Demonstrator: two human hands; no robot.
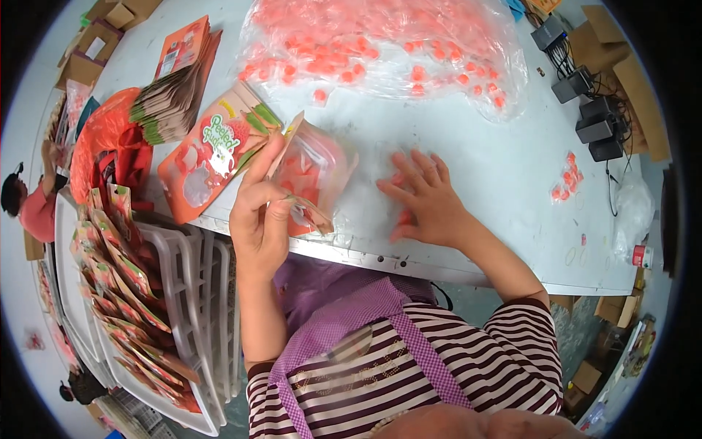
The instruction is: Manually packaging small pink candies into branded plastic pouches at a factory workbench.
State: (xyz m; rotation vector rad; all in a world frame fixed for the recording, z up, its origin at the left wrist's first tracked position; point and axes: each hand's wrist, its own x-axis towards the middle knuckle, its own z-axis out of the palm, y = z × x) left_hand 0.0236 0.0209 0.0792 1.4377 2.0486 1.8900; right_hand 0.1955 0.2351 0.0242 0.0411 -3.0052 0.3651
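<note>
My left hand (261, 219) is closed on the edge of an opened candy pouch (333, 157), its mouth spread apart and red candies visible inside. The pouch stands tilted near the table's front edge. To its right, my right hand (435, 205) lies palm down with fingers spread over a few red wrapped candies (398, 178), partly hidden beneath it. Left of my left hand a flat, printed red pouch (199, 164) rests on the table. Behind it is a stack of similar pouches (170, 102).
A large clear plastic bag of red candies (329, 40) covers the table's far side. Loose candies (567, 179) lie at the right, near black power adapters (601, 124). White crates (172, 271) with filled pouches (135, 293) stand at my left, beside a red bag (102, 132).
</note>
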